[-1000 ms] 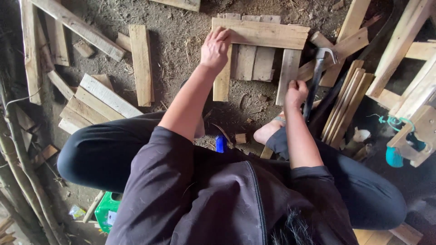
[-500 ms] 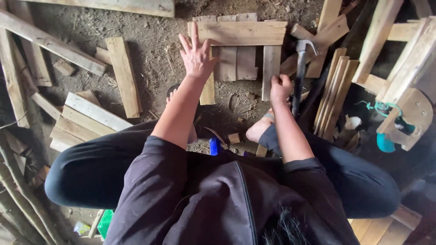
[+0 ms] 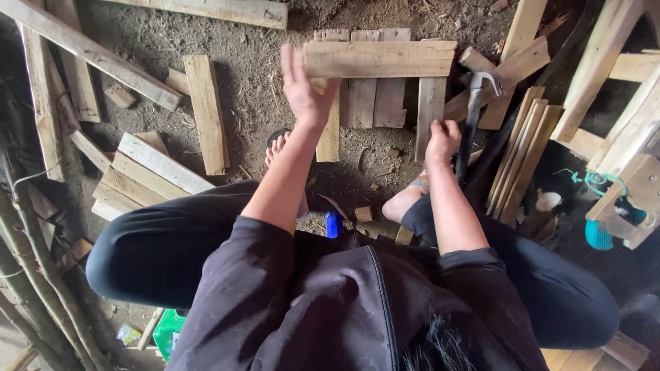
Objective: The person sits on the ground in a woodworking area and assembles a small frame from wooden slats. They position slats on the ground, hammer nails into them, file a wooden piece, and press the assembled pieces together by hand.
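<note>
I squat over a small wooden panel on the dirt floor: a horizontal plank (image 3: 385, 58) lies across several upright slats (image 3: 375, 103). My left hand (image 3: 302, 89) is raised with the fingers straight and together, its palm against the plank's left end. My right hand (image 3: 442, 137) is closed round the dark handle of a claw hammer (image 3: 474, 103). The hammer stands nearly upright just right of the rightmost slat (image 3: 430, 110), with its metal head near the plank's right end.
Loose boards (image 3: 206, 110) and a stack of short planks (image 3: 151, 172) lie to the left. Long strips (image 3: 522, 158) and a wooden frame (image 3: 632, 124) crowd the right. My sandalled feet (image 3: 278, 144) rest by the panel. A small blue object (image 3: 333, 223) lies between my knees.
My left hand lifted off the slats, spread its fingers, then moved against the left end of the horizontal plank. The right hand kept hold of the hammer.
</note>
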